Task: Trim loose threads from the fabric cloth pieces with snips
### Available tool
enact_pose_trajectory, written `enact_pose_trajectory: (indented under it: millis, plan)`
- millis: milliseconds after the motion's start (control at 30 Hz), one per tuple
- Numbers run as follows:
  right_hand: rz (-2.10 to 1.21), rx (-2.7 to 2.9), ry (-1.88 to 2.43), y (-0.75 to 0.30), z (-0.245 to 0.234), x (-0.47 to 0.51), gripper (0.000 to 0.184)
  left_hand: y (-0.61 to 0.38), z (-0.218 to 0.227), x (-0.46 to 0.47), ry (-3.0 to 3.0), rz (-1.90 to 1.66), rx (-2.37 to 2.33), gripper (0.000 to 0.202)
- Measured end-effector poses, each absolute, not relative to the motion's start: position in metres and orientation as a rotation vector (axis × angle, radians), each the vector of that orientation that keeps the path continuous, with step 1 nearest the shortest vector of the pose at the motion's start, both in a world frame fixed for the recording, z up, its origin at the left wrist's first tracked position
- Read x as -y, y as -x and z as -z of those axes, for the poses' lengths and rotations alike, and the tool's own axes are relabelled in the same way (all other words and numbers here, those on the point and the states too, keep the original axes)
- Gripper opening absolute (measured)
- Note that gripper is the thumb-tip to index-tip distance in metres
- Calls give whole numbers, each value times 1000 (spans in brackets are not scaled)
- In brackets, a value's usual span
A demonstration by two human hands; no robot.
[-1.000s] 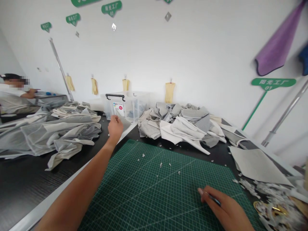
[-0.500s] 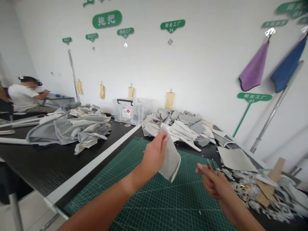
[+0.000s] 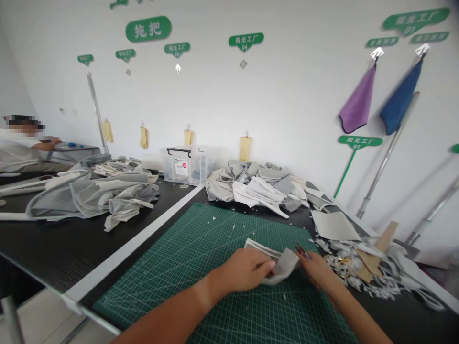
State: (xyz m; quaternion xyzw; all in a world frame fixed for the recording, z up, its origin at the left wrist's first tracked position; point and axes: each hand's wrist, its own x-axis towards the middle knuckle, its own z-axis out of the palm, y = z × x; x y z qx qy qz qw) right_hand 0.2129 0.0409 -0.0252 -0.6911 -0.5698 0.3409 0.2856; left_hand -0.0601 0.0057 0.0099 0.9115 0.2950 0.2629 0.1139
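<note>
My left hand is closed on a folded piece of light grey cloth, low over the green cutting mat. The cloth is bent, with its pale layered edge pointing away from me. To its right, my right hand is closed around small scissors, whose dark pointed blades face up and left. The right fingers lie close to the cloth's right end; whether they touch it I cannot tell. Most of the scissors' handles are hidden in the hand.
Behind the mat lies a heap of grey and white cloth, beside a clear plastic box. More cloth is piled at left. Scraps and a flat grey piece lie at right. A person sits far left.
My left hand has lowered the cloth toward the mat and turned it from hanging to lying more level. My right hand is closer to it. The view has swung slightly right.
</note>
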Motion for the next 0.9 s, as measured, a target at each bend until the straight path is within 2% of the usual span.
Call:
enact_pose_trajectory:
  millis: [100, 233, 300, 433, 567, 667, 800, 900]
  plan:
    - [-633, 1647, 1853, -216, 19, -36, 53, 67, 1, -18, -2525, -852, -1130, 35]
    - [-510, 1657, 1918, -217, 9, -32, 56, 76, 15, -35, -2405, -983, -1462, 18]
    - [-508, 1682, 1952, -220, 9, -33, 54, 79, 20, -41, -2374, -1000, -1526, 17]
    - [-613, 1735, 1940, -227, 11, -32, 47, 82, 24, -48, -2353, -929, -1472, 23]
    - [-801, 1582, 1878, -226, 6, -24, 46, 82, 22, -48, -2307, -963, -1413, 15]
    - [-934, 1537, 1812, -224, -2, -19, 46, 83, 20, -47, -2244, -958, -1375, 17]
    - [-802, 1615, 1646, -219, -17, -14, 40, 83, 19, -47, -2167, -921, -1355, 26]
    - [-713, 1556, 1547, -215, -35, -7, 41, 82, 15, -50, -2060, -1053, -1331, 23]
